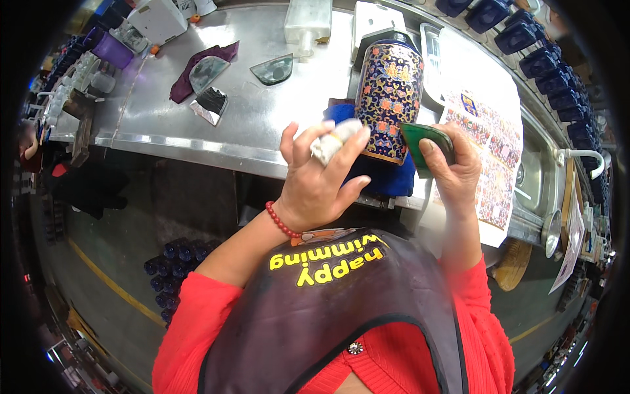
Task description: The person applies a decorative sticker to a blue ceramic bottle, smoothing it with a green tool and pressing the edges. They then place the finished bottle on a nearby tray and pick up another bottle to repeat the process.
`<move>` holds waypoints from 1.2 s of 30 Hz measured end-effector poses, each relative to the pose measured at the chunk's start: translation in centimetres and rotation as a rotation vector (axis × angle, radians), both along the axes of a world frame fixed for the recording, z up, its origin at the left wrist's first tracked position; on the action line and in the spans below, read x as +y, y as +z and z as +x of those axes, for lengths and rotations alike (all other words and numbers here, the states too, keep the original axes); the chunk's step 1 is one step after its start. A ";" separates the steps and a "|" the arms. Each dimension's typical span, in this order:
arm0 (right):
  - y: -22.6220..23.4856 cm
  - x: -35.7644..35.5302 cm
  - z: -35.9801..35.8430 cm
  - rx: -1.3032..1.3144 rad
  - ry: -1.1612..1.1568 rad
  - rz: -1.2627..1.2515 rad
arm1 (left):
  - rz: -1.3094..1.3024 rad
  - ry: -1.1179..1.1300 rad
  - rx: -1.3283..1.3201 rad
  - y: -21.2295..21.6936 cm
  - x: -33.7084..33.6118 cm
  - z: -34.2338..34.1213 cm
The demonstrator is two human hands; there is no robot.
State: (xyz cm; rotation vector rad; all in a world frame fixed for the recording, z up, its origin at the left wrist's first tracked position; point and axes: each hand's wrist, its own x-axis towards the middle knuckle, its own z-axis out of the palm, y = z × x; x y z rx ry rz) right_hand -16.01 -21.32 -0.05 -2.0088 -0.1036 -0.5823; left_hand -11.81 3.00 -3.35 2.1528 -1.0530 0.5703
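Note:
A dark blue bottle [392,92] with a red and gold flower pattern lies at the table's near edge, its lower end on a blue cloth [394,180]. My right hand [456,167] pinches a green, flat scraper [420,146] between thumb and fingers, close to the bottle's right side. Left of the bottle is my left hand [318,177], its fingers spread. A white wrap [335,140] goes round one or more of its fingers; exactly which, I cannot tell. Red beads [282,221] circle my left wrist.
Printed pattern sheets [489,177] lie right of the bottle, beside a sink [528,171]. On the metal table [256,118] are a grey-green scraper [272,69], another scraper [209,72] on a purple cloth [180,87], and a clear container [307,26]. Several blue bottles [551,85] stand far right.

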 end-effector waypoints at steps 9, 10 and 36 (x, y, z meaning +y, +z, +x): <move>2.0 0.0 -0.9 -0.197 0.484 -0.348 | 0.129 0.084 -0.055 0.6 -2.0 2.4; 2.0 -0.2 -1.1 -0.149 0.365 -0.352 | 0.094 0.078 -0.040 0.3 -1.9 2.5; 5.8 0.4 4.5 -0.062 0.013 -0.201 | 0.157 0.074 0.062 2.1 -2.7 2.0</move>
